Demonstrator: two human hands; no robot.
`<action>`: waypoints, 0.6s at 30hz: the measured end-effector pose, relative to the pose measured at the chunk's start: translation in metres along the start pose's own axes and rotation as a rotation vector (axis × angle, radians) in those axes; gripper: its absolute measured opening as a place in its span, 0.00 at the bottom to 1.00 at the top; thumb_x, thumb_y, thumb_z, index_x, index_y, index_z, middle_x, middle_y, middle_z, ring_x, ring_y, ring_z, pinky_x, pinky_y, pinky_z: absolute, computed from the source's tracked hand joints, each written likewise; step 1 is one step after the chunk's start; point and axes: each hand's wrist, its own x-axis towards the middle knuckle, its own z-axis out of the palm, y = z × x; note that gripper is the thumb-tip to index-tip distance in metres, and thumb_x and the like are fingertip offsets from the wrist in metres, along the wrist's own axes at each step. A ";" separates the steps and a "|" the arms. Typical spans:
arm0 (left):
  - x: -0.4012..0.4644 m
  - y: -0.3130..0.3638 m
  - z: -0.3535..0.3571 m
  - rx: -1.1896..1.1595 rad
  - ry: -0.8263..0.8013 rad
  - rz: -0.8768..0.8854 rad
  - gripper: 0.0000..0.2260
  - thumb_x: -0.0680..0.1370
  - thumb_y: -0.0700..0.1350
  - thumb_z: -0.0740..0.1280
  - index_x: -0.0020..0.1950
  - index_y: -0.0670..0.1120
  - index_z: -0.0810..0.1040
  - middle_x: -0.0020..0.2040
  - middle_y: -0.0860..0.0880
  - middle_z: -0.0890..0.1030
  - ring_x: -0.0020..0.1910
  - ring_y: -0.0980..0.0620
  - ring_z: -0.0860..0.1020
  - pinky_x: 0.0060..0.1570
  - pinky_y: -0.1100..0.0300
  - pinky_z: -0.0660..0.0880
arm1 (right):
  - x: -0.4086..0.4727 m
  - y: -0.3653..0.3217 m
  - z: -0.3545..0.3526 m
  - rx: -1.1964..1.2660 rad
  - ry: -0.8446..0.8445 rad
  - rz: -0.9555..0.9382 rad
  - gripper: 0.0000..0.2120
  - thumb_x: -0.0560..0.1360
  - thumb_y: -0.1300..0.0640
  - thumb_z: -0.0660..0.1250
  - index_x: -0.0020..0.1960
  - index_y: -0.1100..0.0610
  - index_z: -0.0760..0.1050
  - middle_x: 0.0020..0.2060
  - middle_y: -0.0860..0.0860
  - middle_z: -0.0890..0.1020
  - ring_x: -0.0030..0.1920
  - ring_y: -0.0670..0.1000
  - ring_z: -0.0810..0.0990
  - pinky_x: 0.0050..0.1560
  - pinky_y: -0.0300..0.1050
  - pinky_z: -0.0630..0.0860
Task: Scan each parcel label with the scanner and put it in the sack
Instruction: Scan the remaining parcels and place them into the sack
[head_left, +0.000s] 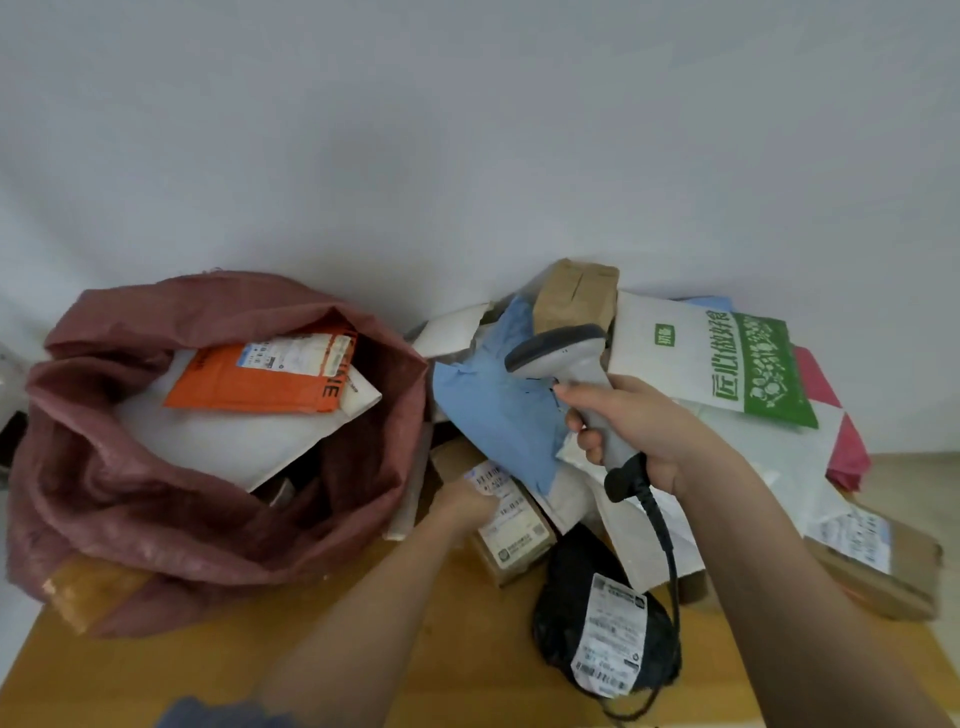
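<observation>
Nearest the camera, a black bagged parcel (602, 629) with a white label lies on the wooden table (441, 649), and the scanner's dark cable (670, 561) runs down across it. Just beyond, the left hand (462, 506) reaches into the foot of the parcel pile and touches a small brown box (511, 530) with a white label; the hand is blurred, so whether its fingers grip the box or only rest on it cannot be told. To the right, the right hand (639, 436) is wrapped around the handle of the grey scanner (576, 374), whose dark head points left over a crumpled blue mailer (498, 410). A flat brown carton (883, 566) with a label sits at the right edge of the table. On the left, the reddish-brown woven sack (130, 493) stands open, holding an orange mailer (260, 382) on top of a white padded envelope (223, 441). Farther back in the pile lie a white and green printed bag (727, 364), a pink and white bag (841, 447) beneath it, and a brown taped parcel (574, 293) against the pale wall (467, 130).
</observation>
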 end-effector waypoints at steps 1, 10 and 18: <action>0.001 -0.001 0.010 -0.036 0.029 -0.053 0.31 0.76 0.56 0.68 0.73 0.41 0.66 0.68 0.43 0.72 0.65 0.45 0.74 0.60 0.56 0.75 | 0.000 0.003 -0.004 0.014 0.007 0.013 0.05 0.77 0.56 0.68 0.49 0.57 0.75 0.29 0.51 0.75 0.24 0.46 0.68 0.24 0.37 0.67; -0.008 0.007 0.057 -0.187 0.272 -0.241 0.53 0.62 0.62 0.78 0.72 0.46 0.46 0.66 0.43 0.60 0.65 0.39 0.69 0.60 0.44 0.74 | 0.007 0.023 -0.028 0.023 -0.005 0.086 0.04 0.78 0.57 0.67 0.51 0.57 0.74 0.27 0.51 0.75 0.25 0.47 0.67 0.24 0.36 0.66; -0.028 -0.020 0.052 -0.520 0.228 -0.415 0.57 0.66 0.52 0.79 0.77 0.43 0.40 0.73 0.39 0.59 0.69 0.39 0.66 0.49 0.51 0.72 | 0.012 0.035 -0.020 0.015 -0.074 0.129 0.05 0.77 0.56 0.68 0.48 0.56 0.74 0.27 0.50 0.75 0.23 0.45 0.69 0.25 0.37 0.68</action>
